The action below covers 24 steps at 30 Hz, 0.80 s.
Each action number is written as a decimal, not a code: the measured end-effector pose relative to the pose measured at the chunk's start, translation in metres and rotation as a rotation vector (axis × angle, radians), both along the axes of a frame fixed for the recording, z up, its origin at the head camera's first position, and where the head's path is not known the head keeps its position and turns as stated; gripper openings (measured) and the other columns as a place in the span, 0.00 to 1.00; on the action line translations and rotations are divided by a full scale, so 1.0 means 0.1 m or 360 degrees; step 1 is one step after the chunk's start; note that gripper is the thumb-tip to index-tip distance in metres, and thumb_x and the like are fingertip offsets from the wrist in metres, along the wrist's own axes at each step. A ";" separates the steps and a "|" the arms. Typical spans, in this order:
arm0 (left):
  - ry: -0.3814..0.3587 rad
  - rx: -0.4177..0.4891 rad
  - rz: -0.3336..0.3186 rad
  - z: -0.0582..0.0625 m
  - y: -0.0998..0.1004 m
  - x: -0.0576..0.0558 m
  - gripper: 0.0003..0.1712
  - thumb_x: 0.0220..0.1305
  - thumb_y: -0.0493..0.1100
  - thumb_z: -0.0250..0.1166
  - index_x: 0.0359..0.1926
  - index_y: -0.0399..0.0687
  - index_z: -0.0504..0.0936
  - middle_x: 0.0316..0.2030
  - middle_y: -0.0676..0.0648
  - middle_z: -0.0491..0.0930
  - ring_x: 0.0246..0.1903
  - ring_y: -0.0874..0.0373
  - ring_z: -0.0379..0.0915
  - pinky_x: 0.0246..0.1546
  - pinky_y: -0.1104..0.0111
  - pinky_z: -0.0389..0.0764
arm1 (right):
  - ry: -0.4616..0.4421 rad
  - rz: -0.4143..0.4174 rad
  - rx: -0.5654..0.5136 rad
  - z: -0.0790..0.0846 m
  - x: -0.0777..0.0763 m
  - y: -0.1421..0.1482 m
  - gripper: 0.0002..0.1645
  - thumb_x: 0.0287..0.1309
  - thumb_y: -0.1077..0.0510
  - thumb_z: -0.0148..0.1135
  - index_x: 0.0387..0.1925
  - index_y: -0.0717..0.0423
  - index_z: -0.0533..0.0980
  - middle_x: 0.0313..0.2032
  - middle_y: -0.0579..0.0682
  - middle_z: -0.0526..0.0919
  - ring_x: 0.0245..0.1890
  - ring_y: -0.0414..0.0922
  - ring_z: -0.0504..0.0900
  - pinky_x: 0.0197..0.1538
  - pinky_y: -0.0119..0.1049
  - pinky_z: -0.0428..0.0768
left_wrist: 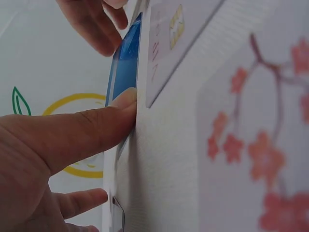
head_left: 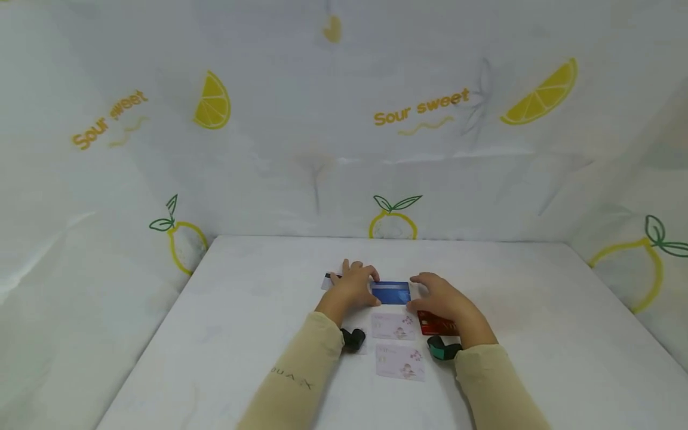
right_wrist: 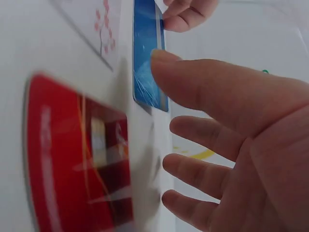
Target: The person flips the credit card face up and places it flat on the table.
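A blue bank card point(head_left: 390, 293) lies between the two hands near the middle of the table. My left hand point(head_left: 352, 286) holds its left end, thumb at the near edge and index finger at the far edge. My right hand point(head_left: 441, 297) grips the right end the same way, its other fingers spread off the card. Thumb tips overlap the blue face in both wrist views. Below the right palm is a red card point(right_wrist: 72, 159), partly covered by that hand in the head view. A pale card with a black stripe point(head_left: 326, 282) shows behind the left fingers.
Two pale pink cards with blossom prints, the upper point(head_left: 392, 326) and the lower point(head_left: 400, 362), lie nearer the body. Black wrist cameras, left point(head_left: 353, 339) and right point(head_left: 443, 348), sit close above the table. A lemon-printed sheet point(head_left: 301, 119) hangs behind the white table point(head_left: 242, 334).
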<state>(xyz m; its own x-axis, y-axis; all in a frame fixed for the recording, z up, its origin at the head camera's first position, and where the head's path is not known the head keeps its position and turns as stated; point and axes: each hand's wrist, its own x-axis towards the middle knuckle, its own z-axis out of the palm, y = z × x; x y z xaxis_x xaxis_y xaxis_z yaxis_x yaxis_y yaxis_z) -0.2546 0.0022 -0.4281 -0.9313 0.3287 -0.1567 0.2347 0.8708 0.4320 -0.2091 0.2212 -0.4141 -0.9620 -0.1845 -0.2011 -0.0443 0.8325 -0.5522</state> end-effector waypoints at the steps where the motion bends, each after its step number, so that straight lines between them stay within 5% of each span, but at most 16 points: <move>1: 0.0003 0.0016 0.0001 -0.01 0.01 0.01 0.26 0.48 0.54 0.78 0.48 0.65 0.77 0.71 0.44 0.61 0.76 0.35 0.34 0.63 0.27 0.43 | -0.0003 0.0004 0.0002 -0.02 -0.01 -0.02 0.42 0.54 0.49 0.70 0.68 0.58 0.67 0.71 0.67 0.60 0.70 0.66 0.58 0.67 0.66 0.59; 10: 0.0058 0.0080 0.0038 -0.05 -0.01 0.01 0.27 0.47 0.54 0.79 0.47 0.65 0.77 0.72 0.46 0.59 0.76 0.36 0.33 0.64 0.28 0.42 | -0.0006 -0.0048 -0.0017 -0.07 -0.09 -0.08 0.41 0.51 0.54 0.74 0.66 0.54 0.68 0.70 0.63 0.63 0.70 0.63 0.61 0.67 0.65 0.61; 18: 0.0057 0.0113 0.0014 -0.04 -0.03 0.01 0.25 0.48 0.52 0.79 0.47 0.64 0.78 0.72 0.46 0.59 0.76 0.37 0.33 0.63 0.27 0.42 | 0.0140 -0.0001 -0.0065 -0.07 -0.11 -0.06 0.37 0.49 0.56 0.75 0.62 0.56 0.71 0.67 0.63 0.67 0.69 0.64 0.62 0.67 0.64 0.62; 24: 0.0064 0.0121 -0.0049 -0.06 -0.07 0.01 0.27 0.47 0.53 0.79 0.49 0.64 0.78 0.73 0.45 0.57 0.76 0.36 0.33 0.65 0.29 0.43 | 0.0286 0.0026 0.0217 -0.07 -0.08 -0.04 0.38 0.47 0.46 0.75 0.62 0.49 0.75 0.71 0.60 0.64 0.71 0.65 0.56 0.65 0.71 0.56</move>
